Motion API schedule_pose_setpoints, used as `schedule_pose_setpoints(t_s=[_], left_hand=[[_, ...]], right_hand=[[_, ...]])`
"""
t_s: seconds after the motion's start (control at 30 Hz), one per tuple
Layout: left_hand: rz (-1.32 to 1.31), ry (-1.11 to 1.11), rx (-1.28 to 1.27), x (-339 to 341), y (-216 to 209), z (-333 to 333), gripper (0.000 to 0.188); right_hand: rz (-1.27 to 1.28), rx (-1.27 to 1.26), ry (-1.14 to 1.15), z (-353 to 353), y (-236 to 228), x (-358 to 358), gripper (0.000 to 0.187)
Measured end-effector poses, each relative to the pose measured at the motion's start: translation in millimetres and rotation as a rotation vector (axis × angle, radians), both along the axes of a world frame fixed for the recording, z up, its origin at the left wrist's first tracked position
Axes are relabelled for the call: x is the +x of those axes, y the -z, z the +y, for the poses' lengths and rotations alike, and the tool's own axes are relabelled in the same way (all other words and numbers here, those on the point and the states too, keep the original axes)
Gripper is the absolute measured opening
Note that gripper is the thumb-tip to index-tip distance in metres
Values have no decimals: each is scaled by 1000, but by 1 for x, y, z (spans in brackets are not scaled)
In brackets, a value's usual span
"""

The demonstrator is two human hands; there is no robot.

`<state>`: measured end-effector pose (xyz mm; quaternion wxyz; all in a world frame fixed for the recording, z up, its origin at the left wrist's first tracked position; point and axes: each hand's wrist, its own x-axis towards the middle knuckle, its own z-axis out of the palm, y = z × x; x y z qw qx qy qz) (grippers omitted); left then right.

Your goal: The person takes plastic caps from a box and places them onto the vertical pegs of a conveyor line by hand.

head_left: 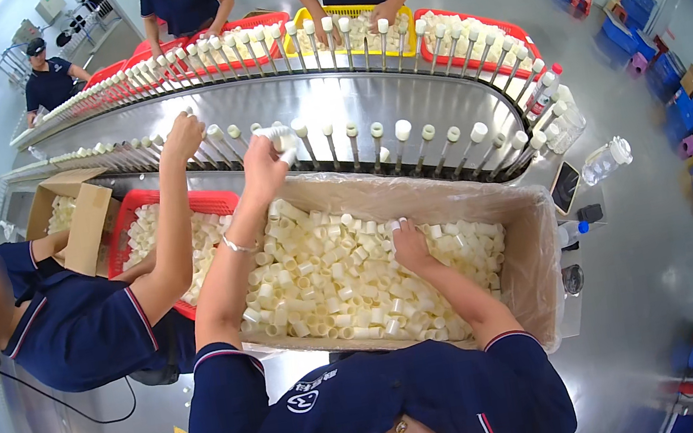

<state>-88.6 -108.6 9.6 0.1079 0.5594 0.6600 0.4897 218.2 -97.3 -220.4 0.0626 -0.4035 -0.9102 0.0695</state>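
My left hand (266, 167) is raised at the near row of upright metal pins (333, 148). Its fingers are closed on white plastic caps (288, 142), which overlap so that I cannot count them. Lower down, my right hand (410, 244) reaches into a plastic-lined carton (528, 260). Between its fingertips is one cream-white cap (394, 226). Loose short, tube-like caps (328, 274) fill the carton around that hand. White caps sit on many of the pins along the row.
A curved metal conveyor (274, 101) runs behind the carton. On my left a co-worker (71, 305) reaches over a red basket (221, 198) of caps. Others stand across the line at red baskets and a yellow basket (409, 11). Bottles (605, 160) stand at the right end.
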Motion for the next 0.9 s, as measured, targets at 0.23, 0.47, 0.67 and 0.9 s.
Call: schedule_pose_setpoints(t_s=[0.23, 0.47, 0.67, 0.9], left_hand=[[484, 47, -180, -26, -6, 51, 25], [797, 264, -418, -4, -15, 110, 17], [911, 282, -508, 54, -35, 110, 15], [503, 769, 238, 186, -155, -4, 28]], right_hand=[[162, -322, -176, 3, -95, 3, 40], [697, -354, -241, 27, -210, 9, 42], [421, 310, -2, 94, -248, 10, 20], [-129, 215, 109, 126, -266, 16, 18]])
